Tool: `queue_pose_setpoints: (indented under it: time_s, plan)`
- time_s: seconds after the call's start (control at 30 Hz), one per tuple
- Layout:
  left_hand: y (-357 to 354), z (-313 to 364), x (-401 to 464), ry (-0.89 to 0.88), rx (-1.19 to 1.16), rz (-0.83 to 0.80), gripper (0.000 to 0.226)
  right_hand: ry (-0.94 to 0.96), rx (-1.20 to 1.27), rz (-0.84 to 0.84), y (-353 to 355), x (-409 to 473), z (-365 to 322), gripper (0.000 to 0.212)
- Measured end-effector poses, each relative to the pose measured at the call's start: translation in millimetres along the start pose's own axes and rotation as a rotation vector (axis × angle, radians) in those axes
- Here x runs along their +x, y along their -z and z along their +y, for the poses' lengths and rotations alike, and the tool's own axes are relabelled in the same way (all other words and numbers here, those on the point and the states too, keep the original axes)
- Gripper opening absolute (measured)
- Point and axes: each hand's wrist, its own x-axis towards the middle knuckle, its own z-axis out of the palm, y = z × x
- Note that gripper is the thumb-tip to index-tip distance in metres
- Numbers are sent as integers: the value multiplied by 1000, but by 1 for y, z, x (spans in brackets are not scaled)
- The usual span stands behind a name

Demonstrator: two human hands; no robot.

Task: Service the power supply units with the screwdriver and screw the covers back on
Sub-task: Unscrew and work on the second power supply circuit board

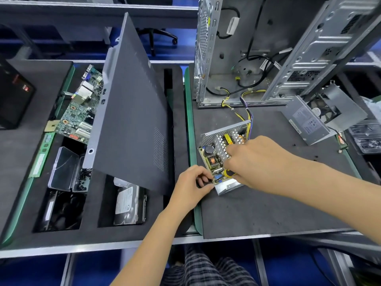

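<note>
Hands both on open PSU (224, 155) near desk mat's left edge: right hand (253, 162) grips yellow-black screwdriver (228, 172) over board, left hand (190, 185) pinches PSU's near corner. Bare mat (268, 207) in front.

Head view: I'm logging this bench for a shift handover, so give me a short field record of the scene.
open unit: power supply, cover off, board exposed, on the dark mat
right hand: grips the yellow-handled screwdriver over the board
left hand: pinches the unit's near-left corner
second unit: power supply unit, far right
left tray: side panel, motherboard, hard drive
</note>
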Motion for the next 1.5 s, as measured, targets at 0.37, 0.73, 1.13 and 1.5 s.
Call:
queue_pose_setpoints:
  time_s: [0.37,0.73,1.13,1.5]
  plan:
    - [-5,2,2,44,61,19,22,10,-48,25,-2,4,-4,20]
    - [-6,1,1,15,15,26,31,-6,-4,2,12,13,-12,22]
    - [22,58,18,-176,-231,-150,40,-39,92,-54,20,24,-11,14]
    - [34,63,36,-177,-253,-400,50,-61,85,-54,29,13,5,21]
